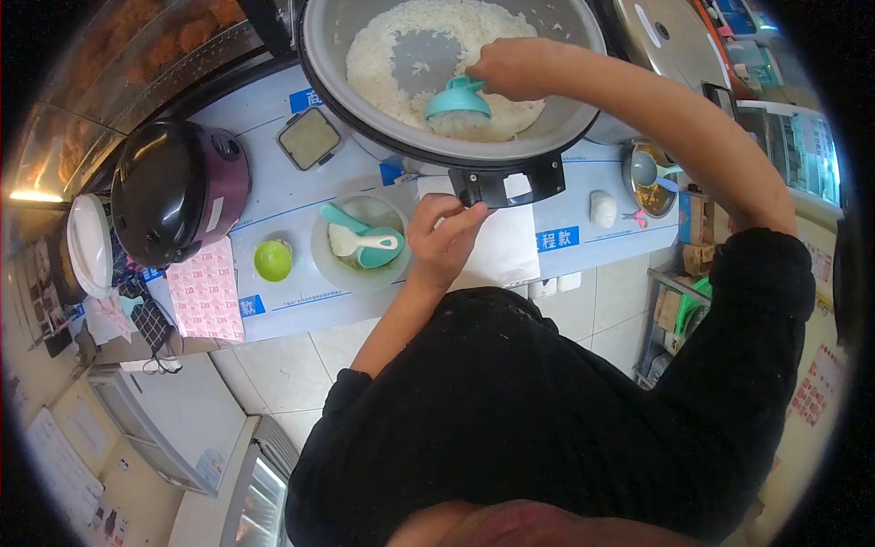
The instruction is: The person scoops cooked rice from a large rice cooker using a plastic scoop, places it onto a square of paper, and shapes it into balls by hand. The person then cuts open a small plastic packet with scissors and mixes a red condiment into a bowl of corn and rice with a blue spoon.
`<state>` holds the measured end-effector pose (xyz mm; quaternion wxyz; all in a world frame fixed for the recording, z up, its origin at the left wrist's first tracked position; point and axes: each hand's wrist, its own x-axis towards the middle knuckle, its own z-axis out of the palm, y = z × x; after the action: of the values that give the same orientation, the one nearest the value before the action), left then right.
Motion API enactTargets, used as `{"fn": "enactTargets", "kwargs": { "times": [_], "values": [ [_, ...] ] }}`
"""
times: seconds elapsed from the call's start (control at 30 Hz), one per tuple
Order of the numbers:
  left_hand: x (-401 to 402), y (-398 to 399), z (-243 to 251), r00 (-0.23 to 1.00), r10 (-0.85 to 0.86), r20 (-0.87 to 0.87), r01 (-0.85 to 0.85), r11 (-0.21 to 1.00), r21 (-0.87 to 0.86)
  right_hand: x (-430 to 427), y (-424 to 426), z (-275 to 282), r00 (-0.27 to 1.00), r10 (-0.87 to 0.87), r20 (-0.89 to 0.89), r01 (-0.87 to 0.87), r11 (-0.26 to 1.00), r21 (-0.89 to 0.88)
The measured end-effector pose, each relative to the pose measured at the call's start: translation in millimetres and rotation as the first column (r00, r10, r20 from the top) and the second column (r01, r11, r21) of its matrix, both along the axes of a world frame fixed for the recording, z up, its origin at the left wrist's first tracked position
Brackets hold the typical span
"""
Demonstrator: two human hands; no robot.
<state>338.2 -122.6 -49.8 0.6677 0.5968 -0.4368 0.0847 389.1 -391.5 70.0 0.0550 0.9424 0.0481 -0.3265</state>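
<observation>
A large rice cooker pot [560, 126] with a grey inner wall stands before me. Cooked rice [372, 65] lies in a ring inside it, and part of the grey bottom shows through the middle. In my right hand [516, 68] is a turquoise plastic rice mold [458, 101], tilted against the rice at the near side, with rice at its lower edge. My left hand [448, 236] pinches the left end of the black handle [478, 188] on the pot's near side. White paper sheets [502, 253] lie below that handle.
Left of my left hand, a translucent bowl [325, 263] holds a turquoise scoop [345, 217] and a white rice paddle [376, 241]. Further left are a green cup [273, 261], pink printed paper [205, 287] and a purple-black rice cooker [181, 191]. A metal bowl [666, 208] with ladles stands right.
</observation>
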Motion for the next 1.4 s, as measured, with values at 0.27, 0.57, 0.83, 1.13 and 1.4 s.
{"fn": "enactTargets", "kwargs": {
  "times": [0.27,0.57,0.83,1.13,1.4],
  "values": [
    [-0.5,1.6,-0.7,0.998,-0.016,-0.056,0.015,0.999,-0.029,0.4,27.8,29.7,0.997,-0.055,-0.056,0.065,0.981,0.182],
    [5.8,1.2,-3.5,0.998,-0.02,-0.059,0.018,0.999,-0.031,31.2,-11.1,31.6,0.776,-0.484,-0.405,0.603,0.759,0.246],
    [11.2,2.5,2.5,0.992,-0.117,-0.05,0.117,0.993,-0.004,87.1,-44.4,-99.6,0.904,-0.362,0.23,0.36,0.932,0.052],
    [14.0,1.7,-0.8,0.988,-0.151,-0.03,0.151,0.988,-0.009,28.9,19.2,-43.4,0.969,-0.225,0.101,0.216,0.972,0.094],
    [13.0,3.6,-4.2,0.991,-0.129,-0.035,0.129,0.992,-0.003,13.6,31.9,42.3,0.981,-0.177,-0.075,0.189,0.959,0.209]
  ]
}}
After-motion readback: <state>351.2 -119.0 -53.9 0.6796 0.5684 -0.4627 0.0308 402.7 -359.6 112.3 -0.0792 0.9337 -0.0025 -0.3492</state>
